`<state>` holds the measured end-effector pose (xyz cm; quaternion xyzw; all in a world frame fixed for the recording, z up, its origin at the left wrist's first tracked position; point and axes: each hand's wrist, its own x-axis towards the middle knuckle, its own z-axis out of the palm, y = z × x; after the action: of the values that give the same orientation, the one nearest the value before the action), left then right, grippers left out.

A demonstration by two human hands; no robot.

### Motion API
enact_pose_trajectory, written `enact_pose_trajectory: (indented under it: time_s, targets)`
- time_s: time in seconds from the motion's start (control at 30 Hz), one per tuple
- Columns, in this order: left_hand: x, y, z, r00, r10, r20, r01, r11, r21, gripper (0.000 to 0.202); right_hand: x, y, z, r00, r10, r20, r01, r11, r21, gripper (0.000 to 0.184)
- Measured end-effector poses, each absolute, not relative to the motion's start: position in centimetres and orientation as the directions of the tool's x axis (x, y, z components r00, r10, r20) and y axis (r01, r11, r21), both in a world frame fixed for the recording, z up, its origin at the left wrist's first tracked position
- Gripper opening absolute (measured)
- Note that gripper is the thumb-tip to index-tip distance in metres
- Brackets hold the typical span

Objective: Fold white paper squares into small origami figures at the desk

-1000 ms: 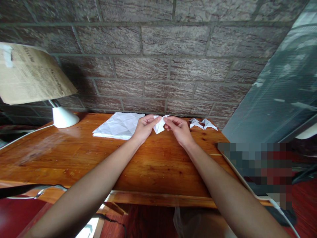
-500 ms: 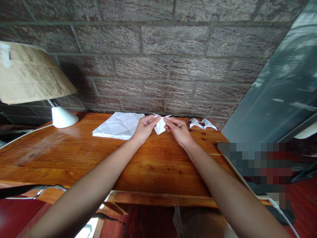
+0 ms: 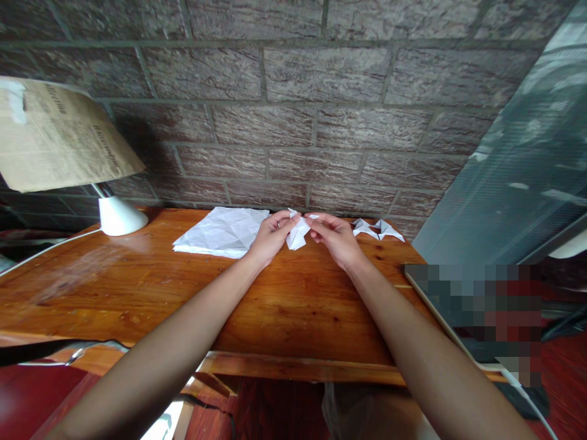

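Between my two hands is a small piece of folded white paper (image 3: 298,236), held up above the far part of the wooden table. My left hand (image 3: 271,237) pinches its left side between thumb and fingers. On the other side, the thumb and fingers of my right hand (image 3: 334,237) grip the paper's right edge. Parts of the folds are hidden behind the fingertips. A stack of creased white paper sheets (image 3: 222,231) lies just left of my left hand. To the right of my right hand rest two folded white paper pieces (image 3: 378,229) with pointed tips.
A white lamp (image 3: 120,215) with a newspaper-covered shade (image 3: 59,137) stands at the table's left. Behind the wooden table (image 3: 293,311) rises a brick-patterned wall (image 3: 284,79). A pixelated laptop-like device (image 3: 472,318) sits at the right edge. A black strap (image 3: 50,349) crosses the front left.
The folded paper has turned and its shape between my fingers has altered, with its lower tip now blunter. My right fingers have shifted slightly on it. Both hands keep their grip.
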<state>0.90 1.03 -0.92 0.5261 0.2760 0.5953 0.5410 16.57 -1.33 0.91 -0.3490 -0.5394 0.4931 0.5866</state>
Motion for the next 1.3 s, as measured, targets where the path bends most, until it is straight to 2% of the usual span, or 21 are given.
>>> enact_pose_trajectory:
  time_s: [0.23, 0.4, 0.83, 1.1, 1.3]
  targets:
    - [1.0, 1.1, -0.9, 0.041, 0.952, 0.302, -0.284, -0.279, 0.917, 0.042, 16.3, -1.4, 0.6, -0.059, 0.958, 0.281, -0.117, 0.273, -0.955, 0.040]
    - [0.9, 1.3, -1.0, 0.064, 0.961, 0.269, -0.328, -0.234, 0.915, 0.040, 16.1, -1.2, 0.1, -0.090, 0.953, 0.288, -0.069, 0.283, -0.957, 0.042]
    - [0.9, 1.1, -0.7, 0.026, 0.952, 0.305, -0.307, -0.283, 0.909, 0.038, 16.1, -1.2, -0.1, -0.092, 0.948, 0.305, -0.033, 0.303, -0.952, 0.043]
    - [1.1, 1.8, -1.2, 0.001, 0.966, 0.258, -0.415, -0.234, 0.879, 0.040, 16.1, -1.1, 0.0, -0.017, 0.964, 0.265, -0.118, 0.262, -0.958, 0.041]
    - [1.0, 0.8, -0.8, 0.113, 0.943, 0.312, -0.345, -0.258, 0.902, 0.041, 16.2, -1.1, 0.0, 0.017, 0.968, 0.249, -0.120, 0.249, -0.961, 0.040]
